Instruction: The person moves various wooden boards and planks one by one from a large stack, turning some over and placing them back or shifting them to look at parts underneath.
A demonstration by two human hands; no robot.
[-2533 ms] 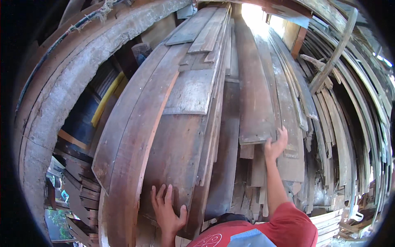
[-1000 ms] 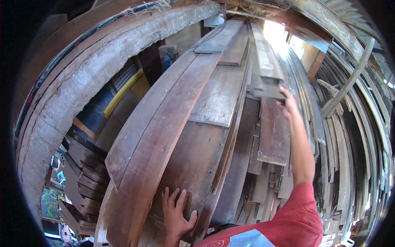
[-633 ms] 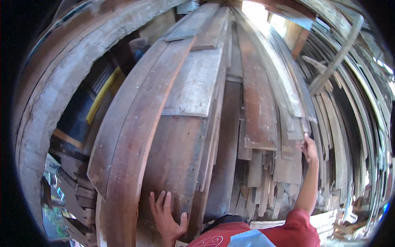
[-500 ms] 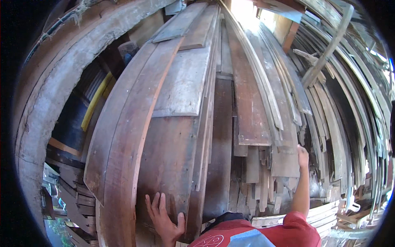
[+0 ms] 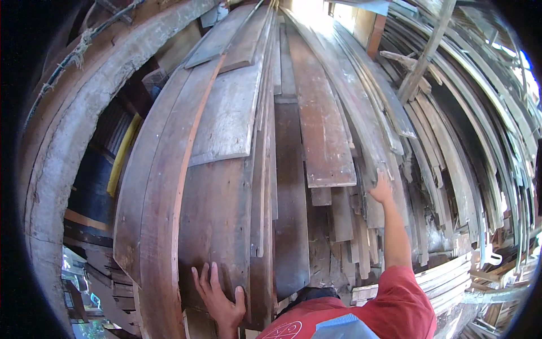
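The left hand (image 5: 220, 300) rests near the lower end of a wide brown board (image 5: 219, 220), its fingers spread and thumb held apart; it lies against the surface, with nothing gripped. The right hand (image 5: 382, 189) reaches farther up, fingers pointing away from the body, against a greyish plank (image 5: 361, 127); whether its fingers have hold of an edge cannot be told.

The wide board's long axis runs nearly straight away from the person, its near end at the left hand and its upper part under a pale grey board (image 5: 230, 116). The greyish plank slants, its far end toward the bright gap at top centre and its near part pointing down and right. Between the two, a reddish-brown board (image 5: 326, 135) points the same general way, its squared end left of the right hand.

Farther out, a rough concrete beam (image 5: 70, 147) curves along the left, and a wooden pole (image 5: 427, 53) leans across the stacked planks (image 5: 460, 152) on the right
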